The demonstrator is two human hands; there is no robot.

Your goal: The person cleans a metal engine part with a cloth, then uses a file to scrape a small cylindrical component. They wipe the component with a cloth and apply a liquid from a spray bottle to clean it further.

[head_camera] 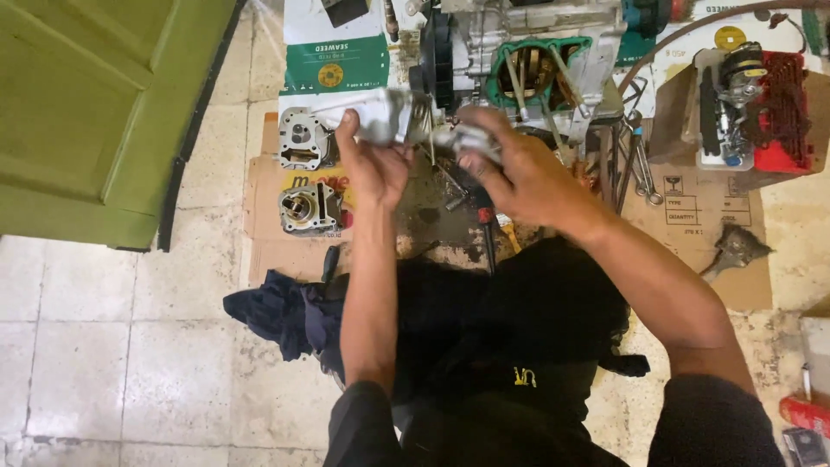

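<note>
Hands meet above stained cardboard (285, 251) on the tiled floor. Left hand (373, 164) has its fingers closed on a pale metal part (389, 114), motion-blurred; right hand (510, 169) clamps the part's other end. Engine block (536, 60) with green gasket (577, 43) sits just behind. Two cylinder parts (304, 138) (307, 209) lie left; wrenches (641, 169) right

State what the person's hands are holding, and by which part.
Both hands, left and right, hold a blurred grey metal part, one at each end.
</note>
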